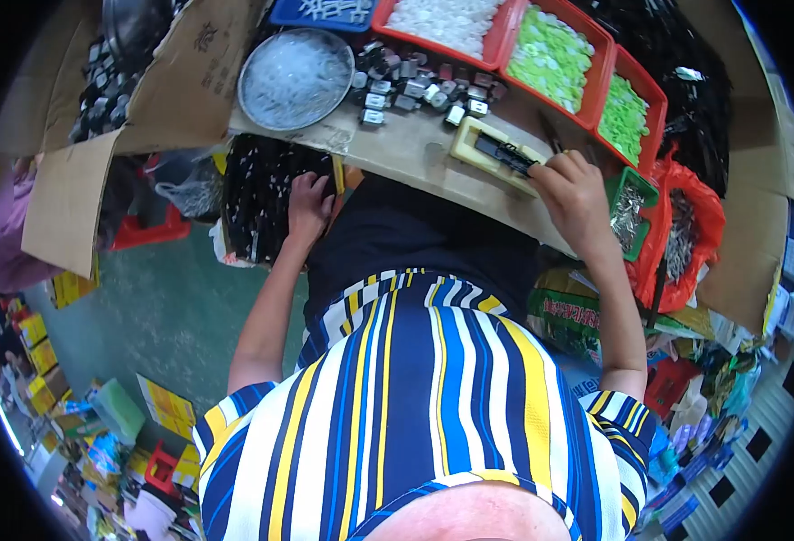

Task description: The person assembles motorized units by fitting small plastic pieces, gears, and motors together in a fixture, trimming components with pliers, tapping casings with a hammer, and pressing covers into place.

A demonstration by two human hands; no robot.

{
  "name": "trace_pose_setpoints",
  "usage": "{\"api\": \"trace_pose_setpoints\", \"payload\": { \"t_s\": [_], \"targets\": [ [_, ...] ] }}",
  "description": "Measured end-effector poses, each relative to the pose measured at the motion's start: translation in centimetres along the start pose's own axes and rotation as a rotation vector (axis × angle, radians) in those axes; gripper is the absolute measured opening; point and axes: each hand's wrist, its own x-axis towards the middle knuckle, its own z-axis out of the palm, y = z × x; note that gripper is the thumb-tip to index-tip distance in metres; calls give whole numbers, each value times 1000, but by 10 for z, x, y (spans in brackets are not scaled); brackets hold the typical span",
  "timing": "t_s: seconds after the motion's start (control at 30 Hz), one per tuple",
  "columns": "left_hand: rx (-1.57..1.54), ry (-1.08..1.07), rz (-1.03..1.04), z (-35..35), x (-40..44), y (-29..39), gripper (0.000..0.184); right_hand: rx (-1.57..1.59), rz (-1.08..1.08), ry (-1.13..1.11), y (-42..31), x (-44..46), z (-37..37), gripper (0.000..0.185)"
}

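Note:
My right hand [574, 200] pinches the near end of a slim black plastic part [503, 153]. That part lies in a pale yellow fixture block [465, 144] on the work table. Lower on the left, my left hand [309, 209] is at the edge of a box of black pieces [257, 194]; its fingers are slightly bent and apart, and I see nothing in them. Small metal and black blocks [406, 90] lie heaped on the table beyond the fixture. A green tray of small metal pieces [642, 177] sits just right of my right hand.
Red trays with white discs [442, 25] and green pieces [550, 59] line the back. A round metal dish [296, 79] stands at the left. A red bag of metal pins [681, 243] hangs at the right. Cardboard flaps [68, 203] flank the table; another person's sleeve [9, 230] shows left.

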Motion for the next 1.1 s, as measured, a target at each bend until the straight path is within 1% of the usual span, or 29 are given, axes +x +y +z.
{"api": "trace_pose_setpoints", "payload": {
  "t_s": [0.07,0.13,0.27,0.37,0.43,0.57,0.63,0.77,0.83,0.87,0.93,1.0,1.03,1.1],
  "targets": [
    [-25,-17,14,-8,-1,5,42,-40,34,-11,-6,-4,1,17],
    [-21,33,37,-19,2,11,42,-141,1,-34,-7,0,1,21],
    [-41,56,42,-47,2,34,38,-140,-22,-15,-6,4,4,21],
    [-56,112,85,-69,4,52,33,-118,-41,-45,-4,10,2,18],
    [-104,139,80,-82,1,66,29,-192,-65,-89,-5,10,0,17],
    [-50,147,122,-105,2,88,28,-232,-125,-31,-9,7,6,15],
    [-32,166,157,-113,4,98,28,-310,-184,-6,-10,5,10,13],
    [-45,205,210,-128,8,120,27,-253,-172,-59,-8,14,-5,9],
    [-71,243,241,-134,11,128,26,-97,-66,-96,-11,26,-12,13],
    [-75,239,241,-138,12,133,26,-97,-63,-100,-16,32,-10,13],
    [-127,264,272,-145,18,144,27,-23,-75,116,-28,57,-2,19],
    [-150,281,304,-149,26,155,27,11,-76,189,-37,82,21,20],
    [-169,297,331,-150,29,161,28,7,-73,205,-41,94,31,16],
    [-191,308,352,-150,38,167,28,-51,-59,196,-45,111,50,16]
  ]
}}
